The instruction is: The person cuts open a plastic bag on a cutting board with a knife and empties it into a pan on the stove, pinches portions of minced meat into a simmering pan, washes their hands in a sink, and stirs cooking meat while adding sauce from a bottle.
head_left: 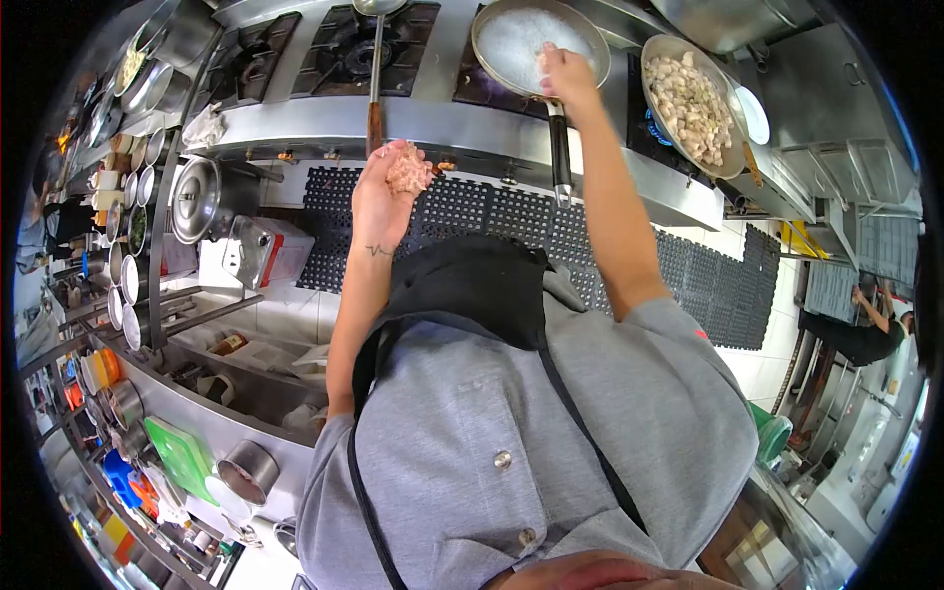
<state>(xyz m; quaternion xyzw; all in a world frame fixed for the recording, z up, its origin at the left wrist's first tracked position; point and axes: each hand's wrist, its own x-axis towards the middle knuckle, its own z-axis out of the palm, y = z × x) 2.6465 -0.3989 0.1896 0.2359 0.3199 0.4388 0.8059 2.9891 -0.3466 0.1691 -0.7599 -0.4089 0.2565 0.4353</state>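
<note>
My left hand (382, 197) is cupped palm up around a clump of raw pink ground meat (409, 170), in front of the stove edge. Over a frying pan (597, 39) of white, bubbly liquid, my right hand (567, 75) points down with its fingers pinched together. What sits between those fingertips is too small to make out. The pan's black handle (559, 147) juts toward me below my right wrist. Beside my left hand, a ladle (376, 74) with a wooden handle lies across a burner.
A second pan (728, 157), full of pale cooked chunks, stands over a blue flame at the right. A lidded pot (202, 202) is at the left. Black rubber mats (678, 270) cover the floor. Another person (855, 334) works at far right.
</note>
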